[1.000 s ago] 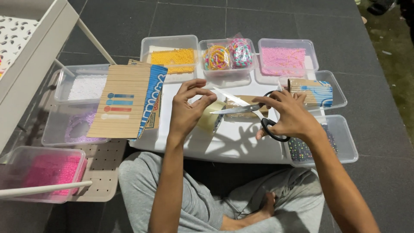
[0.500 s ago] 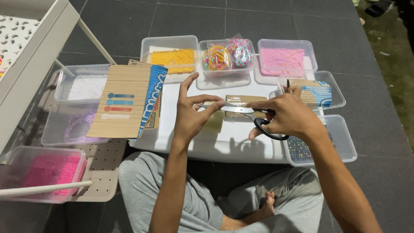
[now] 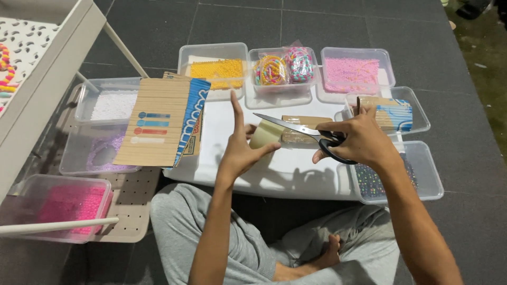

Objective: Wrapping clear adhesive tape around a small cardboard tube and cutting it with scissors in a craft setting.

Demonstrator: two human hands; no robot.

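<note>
Changed since half a second ago: left hand (image 3: 240, 150) opened out, index finger now straight up, other fingers spread and loose, no longer pinched together at the clear strip with the right. Only thumb and lower fingers touching the piece of tan tape (image 3: 265, 134), held up just above the middle of the white desk (image 3: 274, 171). Right hand (image 3: 362, 141) closed through the black handles of the scissors (image 3: 303, 131), shifted a little toward the right edge of the desk. Scissors now clear of the left hand's fingers, blades together or nearly so; long axis lying almost level, running from handles at the right hand to tip pointing left and slightly toward the far edge, ending just above the tan piece. Flat wooden block (image 3: 306, 129) lying on the desk just behind the blades, long side parallel to the far edge. Along the far edge, clear tubs: yellow beads (image 3: 217, 67), bead strings (image 3: 285, 67), pale pink beads (image 3: 351, 73). At the right edge, a tub with a striped pack (image 3: 393, 113) and a tub of dark beads (image 3: 383, 179). At the left edge, a corrugated cardboard sheet (image 3: 158, 121) propped over the white-bead tub (image 3: 108, 104). On the floor beside, a tub of bright pink beads (image 3: 58, 206).
</note>
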